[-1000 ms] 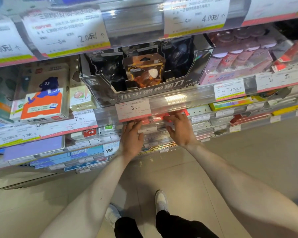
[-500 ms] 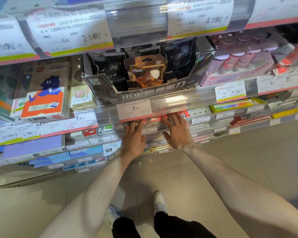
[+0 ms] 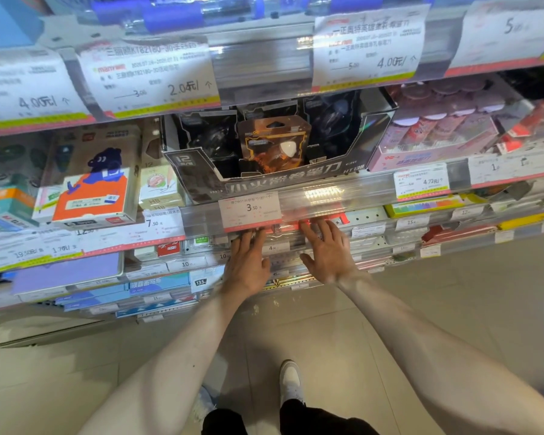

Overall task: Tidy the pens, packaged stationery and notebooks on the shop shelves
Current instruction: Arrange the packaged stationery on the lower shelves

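Both hands reach under the shelf edge (image 3: 327,196) at twelve o'clock: left hand (image 3: 247,262) and right hand (image 3: 328,249) lie flat, fingers straight, on red-edged packaged stationery (image 3: 291,227) below the 3.50 price tag (image 3: 249,211).

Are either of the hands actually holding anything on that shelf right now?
Nothing is held. The left hand and right hand lie flat with fingers straight, reaching under the 3.50 price tag toward the red packages.
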Tool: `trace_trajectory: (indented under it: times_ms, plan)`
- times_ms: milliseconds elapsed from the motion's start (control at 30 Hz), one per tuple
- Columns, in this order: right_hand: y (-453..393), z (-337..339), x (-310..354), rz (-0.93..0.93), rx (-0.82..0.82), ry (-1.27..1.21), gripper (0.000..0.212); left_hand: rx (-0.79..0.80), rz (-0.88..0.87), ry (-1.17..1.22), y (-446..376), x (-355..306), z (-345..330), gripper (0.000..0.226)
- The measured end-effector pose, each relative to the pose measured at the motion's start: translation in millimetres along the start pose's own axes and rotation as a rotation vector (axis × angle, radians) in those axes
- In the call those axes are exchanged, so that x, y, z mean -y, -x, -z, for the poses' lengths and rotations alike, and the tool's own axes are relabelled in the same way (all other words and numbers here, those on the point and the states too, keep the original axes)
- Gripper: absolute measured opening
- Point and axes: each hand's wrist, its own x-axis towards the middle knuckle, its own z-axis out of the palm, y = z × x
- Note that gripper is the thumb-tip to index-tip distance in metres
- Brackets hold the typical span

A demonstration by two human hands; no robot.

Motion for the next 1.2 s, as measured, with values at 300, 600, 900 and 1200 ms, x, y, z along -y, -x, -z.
trace_trajectory:
  times_ms: [300,600,900,1200]
  plan:
    - [4,10,-5,0.036,-0.107,-0.250,0.063,-0.050,-0.007,0.188,4,-1,11,0.062]
    - [65,5,12,-0.130,-0.105,-0.786,0.041,-0.079,0.090,0.410,54,-4,27,0.041]
    - [109,-14,59,-0.193,-0.106,-0.907,0.026,-0.056,0.188,0.687,124,15,45,0.017]
    - [111,36,158,-0.117,-0.234,-0.862,0.013,-0.096,0.085,0.781,141,92,136,0.013]
